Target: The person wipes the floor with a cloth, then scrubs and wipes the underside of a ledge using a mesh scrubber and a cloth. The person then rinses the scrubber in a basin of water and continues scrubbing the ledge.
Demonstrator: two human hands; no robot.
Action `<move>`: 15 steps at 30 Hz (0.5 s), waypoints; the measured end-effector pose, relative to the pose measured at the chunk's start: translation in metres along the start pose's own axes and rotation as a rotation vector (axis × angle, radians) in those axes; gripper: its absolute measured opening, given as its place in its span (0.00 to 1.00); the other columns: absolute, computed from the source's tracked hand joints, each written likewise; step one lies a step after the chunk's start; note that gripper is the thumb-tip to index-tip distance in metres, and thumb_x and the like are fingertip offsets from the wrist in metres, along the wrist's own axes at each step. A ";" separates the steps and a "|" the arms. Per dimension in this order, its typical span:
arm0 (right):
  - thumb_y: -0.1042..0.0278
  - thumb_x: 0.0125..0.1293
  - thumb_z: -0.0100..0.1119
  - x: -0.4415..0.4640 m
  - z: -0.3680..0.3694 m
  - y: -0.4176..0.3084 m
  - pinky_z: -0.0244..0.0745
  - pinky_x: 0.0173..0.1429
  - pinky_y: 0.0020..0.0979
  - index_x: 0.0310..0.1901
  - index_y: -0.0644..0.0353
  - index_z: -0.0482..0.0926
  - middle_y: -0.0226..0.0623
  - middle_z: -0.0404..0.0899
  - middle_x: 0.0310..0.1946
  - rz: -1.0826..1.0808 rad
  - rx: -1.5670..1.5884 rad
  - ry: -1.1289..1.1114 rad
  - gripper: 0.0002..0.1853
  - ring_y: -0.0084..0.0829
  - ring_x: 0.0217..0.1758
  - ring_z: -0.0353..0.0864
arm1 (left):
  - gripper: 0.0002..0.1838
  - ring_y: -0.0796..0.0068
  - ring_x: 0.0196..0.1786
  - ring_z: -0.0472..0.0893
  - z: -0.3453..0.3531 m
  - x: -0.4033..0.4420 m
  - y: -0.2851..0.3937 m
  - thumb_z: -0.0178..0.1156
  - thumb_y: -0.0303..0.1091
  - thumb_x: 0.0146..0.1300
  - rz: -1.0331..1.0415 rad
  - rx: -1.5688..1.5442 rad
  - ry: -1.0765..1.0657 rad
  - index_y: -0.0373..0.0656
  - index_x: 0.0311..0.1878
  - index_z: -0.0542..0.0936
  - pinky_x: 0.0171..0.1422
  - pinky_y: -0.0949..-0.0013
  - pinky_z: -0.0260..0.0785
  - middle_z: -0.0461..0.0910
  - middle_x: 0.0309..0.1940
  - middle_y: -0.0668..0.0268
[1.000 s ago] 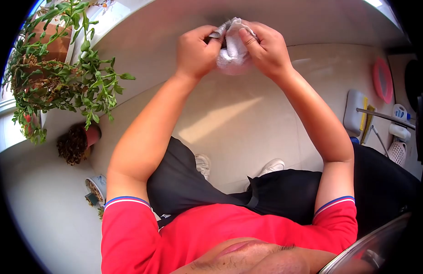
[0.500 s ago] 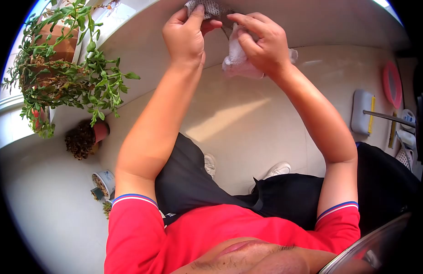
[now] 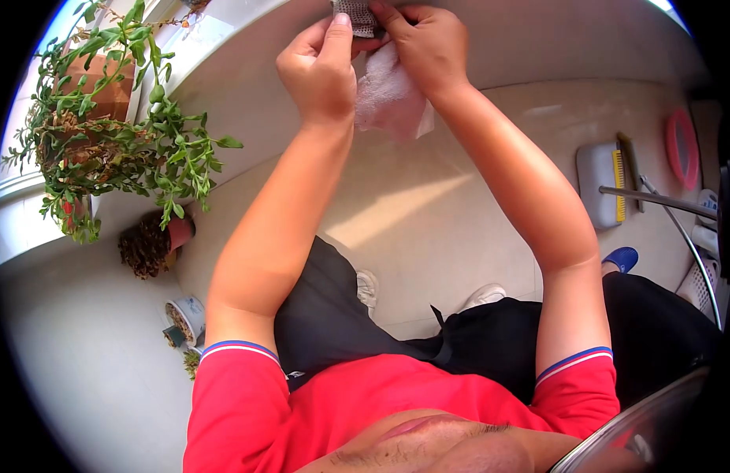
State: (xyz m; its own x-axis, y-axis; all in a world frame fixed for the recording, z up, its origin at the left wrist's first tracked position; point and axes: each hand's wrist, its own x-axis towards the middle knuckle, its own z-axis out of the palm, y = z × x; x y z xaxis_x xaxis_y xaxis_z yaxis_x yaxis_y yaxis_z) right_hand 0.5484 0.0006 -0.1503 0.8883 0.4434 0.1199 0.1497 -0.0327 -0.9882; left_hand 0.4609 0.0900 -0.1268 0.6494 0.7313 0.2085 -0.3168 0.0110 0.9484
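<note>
- from my remote seat, on the head camera, i have the left hand [image 3: 321, 67] at the top edge, its fingers curled and its thumb pressed on a grey mesh cloth [image 3: 355, 17].
- that mesh cloth sits between the two hands, partly cut off by the upper border of my view.
- the right hand [image 3: 434, 47] is just beside it, bent inward, thumb reaching to the mesh's near edge; i can't tell how hard it presses there.
- a white cloth [image 3: 392, 98] hangs below the mesh, gathered under the right hand's curled fingers; the back of the hand hides most of that grip from me.
- both forearms reach forward from the sleeves of a red shirt [image 3: 380, 386], over dark trousers [image 3: 333, 303].
- below the hands i see a pale floor [image 3: 451, 244] with a strip of sunlight across it, and a white shoe [image 3: 483, 296] near the trousers.
- on my left, a leafy green plant [image 3: 180, 158] trails from a brown pot [image 3: 105, 85].
- on my right lie a grey cleaning head [image 3: 597, 169] with a yellow edge, a pink oval object [image 3: 682, 148] and a blue slipper [image 3: 622, 258].
</note>
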 end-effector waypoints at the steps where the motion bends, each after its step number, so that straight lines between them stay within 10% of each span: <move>1: 0.49 0.65 0.67 0.001 0.001 0.000 0.73 0.31 0.33 0.34 0.61 0.88 0.39 0.84 0.21 -0.017 -0.010 0.019 0.20 0.31 0.21 0.80 | 0.13 0.60 0.33 0.87 -0.005 0.001 0.002 0.58 0.30 0.70 0.034 0.057 0.012 0.25 0.39 0.81 0.41 0.61 0.84 0.85 0.34 0.52; 10: 0.45 0.62 0.68 0.024 0.001 -0.016 0.75 0.33 0.36 0.33 0.56 0.89 0.40 0.84 0.23 -0.312 -0.440 0.220 0.20 0.39 0.24 0.81 | 0.16 0.59 0.24 0.83 -0.036 0.016 -0.008 0.51 0.28 0.67 0.064 0.138 0.070 0.25 0.30 0.81 0.29 0.61 0.80 0.83 0.24 0.51; 15: 0.41 0.65 0.64 0.004 0.005 0.006 0.74 0.32 0.39 0.24 0.56 0.85 0.40 0.82 0.21 -0.058 -0.458 0.120 0.25 0.42 0.25 0.82 | 0.16 0.59 0.24 0.83 -0.037 0.019 -0.012 0.52 0.29 0.67 0.057 0.114 0.059 0.25 0.31 0.81 0.28 0.61 0.80 0.83 0.25 0.50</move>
State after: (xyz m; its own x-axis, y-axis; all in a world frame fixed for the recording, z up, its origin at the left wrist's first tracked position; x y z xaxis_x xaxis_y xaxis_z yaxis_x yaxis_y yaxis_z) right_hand 0.5504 0.0067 -0.1567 0.9127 0.3502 0.2108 0.3528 -0.4147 -0.8388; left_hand 0.4513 0.1296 -0.1426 0.5899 0.7672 0.2518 -0.2692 -0.1072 0.9571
